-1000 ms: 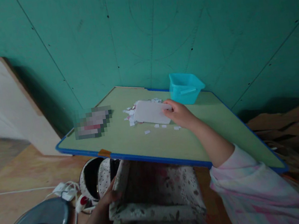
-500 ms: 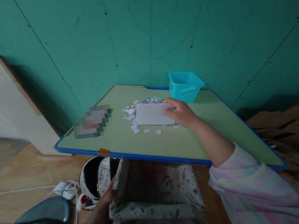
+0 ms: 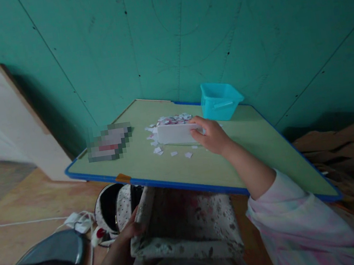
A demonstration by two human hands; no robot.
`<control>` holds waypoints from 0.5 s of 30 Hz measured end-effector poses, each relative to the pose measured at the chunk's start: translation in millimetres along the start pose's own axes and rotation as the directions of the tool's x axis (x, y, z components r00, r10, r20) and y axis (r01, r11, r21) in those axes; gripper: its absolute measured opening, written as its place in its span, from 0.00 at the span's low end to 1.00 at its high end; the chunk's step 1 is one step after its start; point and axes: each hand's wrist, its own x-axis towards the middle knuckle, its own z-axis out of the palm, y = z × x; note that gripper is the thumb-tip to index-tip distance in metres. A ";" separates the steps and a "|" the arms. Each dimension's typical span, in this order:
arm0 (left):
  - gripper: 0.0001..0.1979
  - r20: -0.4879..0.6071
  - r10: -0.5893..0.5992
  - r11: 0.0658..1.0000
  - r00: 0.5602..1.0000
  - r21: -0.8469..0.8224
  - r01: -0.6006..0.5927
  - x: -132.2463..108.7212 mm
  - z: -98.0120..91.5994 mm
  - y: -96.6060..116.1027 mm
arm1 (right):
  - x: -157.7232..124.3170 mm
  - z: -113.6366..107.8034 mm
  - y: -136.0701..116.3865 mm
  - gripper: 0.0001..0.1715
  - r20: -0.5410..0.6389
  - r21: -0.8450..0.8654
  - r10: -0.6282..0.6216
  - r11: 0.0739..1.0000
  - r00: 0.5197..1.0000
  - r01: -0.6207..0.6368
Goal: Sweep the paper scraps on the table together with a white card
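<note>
Nearest is a box (image 3: 183, 245) covered in patterned cloth, its open top against the near edge of the surface (image 3: 142, 166). The left hand (image 3: 130, 238) has it by the left wall, thumb on the outside; the other fingers are out of sight, so I cannot tell how firm that grip is.

On the surface, a few stray bits (image 3: 188, 155) of paper lie apart from one another. Just beyond them is the card (image 3: 173, 134), near the middle of the surface — the right hand (image 3: 212, 135) pinches its right end between thumb and fingers. The card's long axis runs left to right, roughly along the near edge, with its free end pointing left. Its broad face looks toward the person; how steeply it tilts is hard to tell.

Behind the card sits the heap (image 3: 175, 118) of bits. The work looks well short of done: most visible bits are gathered there, while the strays lie loose on the near side. The box's inside is too dark to show whether it holds any.

Farther back, right of the heap, stands a blue tub (image 3: 221, 104) — close to the green wall (image 3: 85, 40).
</note>
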 end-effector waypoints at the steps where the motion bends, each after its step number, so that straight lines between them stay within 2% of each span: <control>1: 0.32 0.007 -0.006 1.000 1.000 0.008 0.006 -0.5 0.3 -0.3 | -0.8 -1.4 0.3 0.12 -0.002 0.009 0.002 1.000 1.000 -0.002; 5: 0.31 0.028 0.032 0.999 0.999 -0.004 -0.032 -2.4 2.4 -1.5 | -3.3 -3.0 -1.1 0.09 0.020 0.042 -0.025 0.999 0.999 0.024; 11: 0.30 0.054 0.035 0.999 0.998 -0.017 -0.034 -3.0 3.0 -1.9 | -3.5 10.8 -14.3 0.10 0.079 -0.028 -0.199 0.979 0.977 0.201; 13: 0.30 0.064 0.020 0.999 0.998 -0.040 -0.018 -3.5 3.8 -1.4 | -2.3 14.2 -16.7 0.12 0.053 -0.032 -0.234 0.971 0.971 0.236; 15: 0.30 0.038 -0.026 0.997 0.999 -0.078 0.029 -4.5 5.0 -0.9 | -1.3 13.4 -15.8 0.12 0.002 -0.048 -0.210 0.977 0.978 0.210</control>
